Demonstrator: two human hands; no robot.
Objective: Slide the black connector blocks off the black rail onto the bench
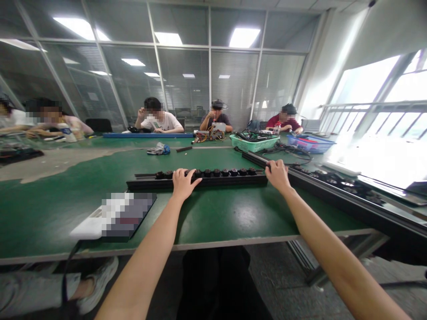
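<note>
A long black rail with a row of several round black parts on top lies across the green table. My left hand rests on the middle of the rail, fingers curled over its top. My right hand grips the rail's right end, fingers wrapped around it.
A second long black rail runs along the table's right side. A flat white and dark device lies at the front left. A green basket and a blue basket stand further back. Several people sit at the far side.
</note>
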